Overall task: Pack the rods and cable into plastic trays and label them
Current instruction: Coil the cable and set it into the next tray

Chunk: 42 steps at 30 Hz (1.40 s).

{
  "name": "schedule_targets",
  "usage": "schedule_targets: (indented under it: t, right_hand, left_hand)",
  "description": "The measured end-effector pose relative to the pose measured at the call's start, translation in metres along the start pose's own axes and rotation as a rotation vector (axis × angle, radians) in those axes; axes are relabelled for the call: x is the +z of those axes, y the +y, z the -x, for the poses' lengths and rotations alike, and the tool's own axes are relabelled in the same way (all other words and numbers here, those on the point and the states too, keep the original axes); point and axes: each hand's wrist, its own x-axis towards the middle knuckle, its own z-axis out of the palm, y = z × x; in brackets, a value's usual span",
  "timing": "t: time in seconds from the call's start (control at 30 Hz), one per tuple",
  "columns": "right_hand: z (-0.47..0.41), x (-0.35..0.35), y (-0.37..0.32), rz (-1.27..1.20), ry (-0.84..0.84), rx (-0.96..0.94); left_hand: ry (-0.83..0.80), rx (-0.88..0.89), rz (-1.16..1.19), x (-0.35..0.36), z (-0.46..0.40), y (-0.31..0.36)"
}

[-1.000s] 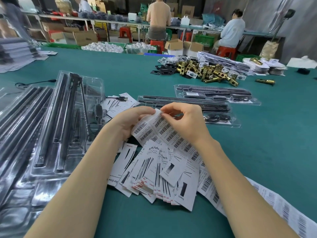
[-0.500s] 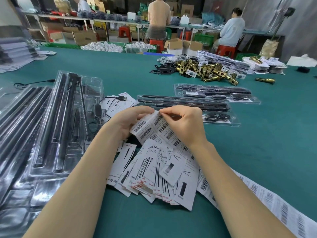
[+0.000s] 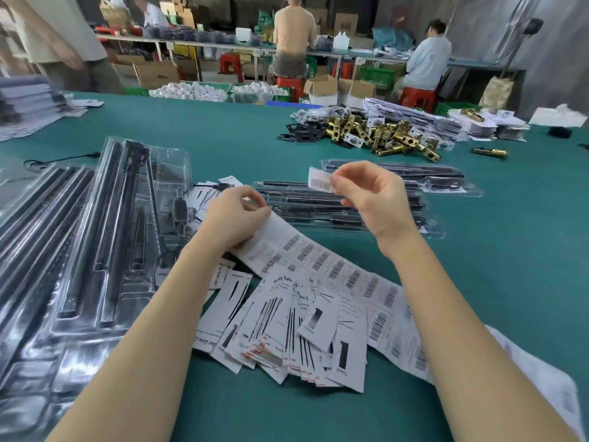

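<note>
My right hand [image 3: 371,197] pinches a single barcode label [image 3: 319,180], lifted above the packed clear trays [image 3: 334,212] that hold black rods and a cable. My left hand [image 3: 234,218] grips the end of the long barcode label strip [image 3: 322,261], which runs back to the right across the green table. A fanned pile of printed insert cards [image 3: 287,323] lies between my forearms. At the left, a stack of clear plastic trays [image 3: 95,237] holds black rods and a cable.
A second packed tray [image 3: 414,178] lies beyond the first. Brass latch parts [image 3: 382,135] are heaped at the far middle, with paper stacks [image 3: 478,121] to their right. Two people sit at a far bench. Bare green table [image 3: 510,266] stretches on the right.
My right hand has peeled one barcode label off the strip and lifted it up and to the right. My left hand still holds the strip's end, now lower and left.
</note>
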Motion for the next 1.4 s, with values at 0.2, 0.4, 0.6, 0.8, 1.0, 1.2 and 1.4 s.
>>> schedule_targets:
  t: [0.2,0.4,0.6,0.8,1.0,1.2,1.4]
  right_hand:
    - [-0.003,0.01,0.001,-0.142,0.19,0.253]
    - [0.001,0.026,0.003,-0.22,0.134,0.391]
    - [0.002,0.025,0.001,-0.17,-0.075,0.434]
    - [0.003,0.021,0.001,-0.08,-0.227,0.424]
    - [-0.002,0.012,0.005,0.159,-0.078,0.133]
    - [-0.001,0.008,0.01,0.358,-0.057,-0.026]
    - [0.001,0.007,0.01,0.43,-0.084,-0.107]
  left_hand:
    - [0.074,0.269,0.179,-0.003,0.004,0.031]
    - [-0.21,0.183,0.514,0.019,0.013,0.045]
    - [-0.135,0.132,0.552,0.019,0.011,0.042]
    - [-0.087,0.143,0.557,0.02,0.012,0.041]
    - [-0.089,0.235,0.338,0.018,0.012,0.039]
    - [-0.141,0.264,0.22,0.018,0.013,0.038]
    - [-0.159,0.288,0.189,0.016,0.014,0.038]
